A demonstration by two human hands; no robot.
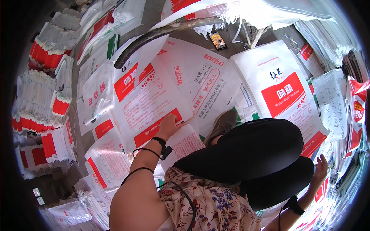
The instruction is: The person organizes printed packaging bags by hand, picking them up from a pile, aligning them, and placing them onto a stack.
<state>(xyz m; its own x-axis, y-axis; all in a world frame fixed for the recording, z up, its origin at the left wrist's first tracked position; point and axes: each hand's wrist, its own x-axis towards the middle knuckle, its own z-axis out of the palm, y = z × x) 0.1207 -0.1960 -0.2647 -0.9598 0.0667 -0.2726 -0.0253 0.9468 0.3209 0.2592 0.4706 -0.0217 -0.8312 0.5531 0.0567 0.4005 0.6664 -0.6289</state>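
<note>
My left hand [169, 125] rests on the lower red band of a flat white-and-red woven sack [142, 101]. Its thumb stands out to the side and the fingers lie against the sack. Beside my right knee, my right hand [320, 170] is raised with the fingers apart and nothing visible in it. A neat stack of similar printed sacks [277, 57] lies ahead and to the right, partly hidden by my leg. Between the two, a white sack with red lettering [210, 82] is spread out under my shoe [223, 124].
A long curved stick [165, 29] lies across the far sacks. Near it a phone [218, 41] with a lit screen sits on the floor. Bundled sacks [38, 96] are piled at the left, and more sack piles [327, 34] stand at the far right. A handwritten sheet [330, 104] hangs over the right-hand piles.
</note>
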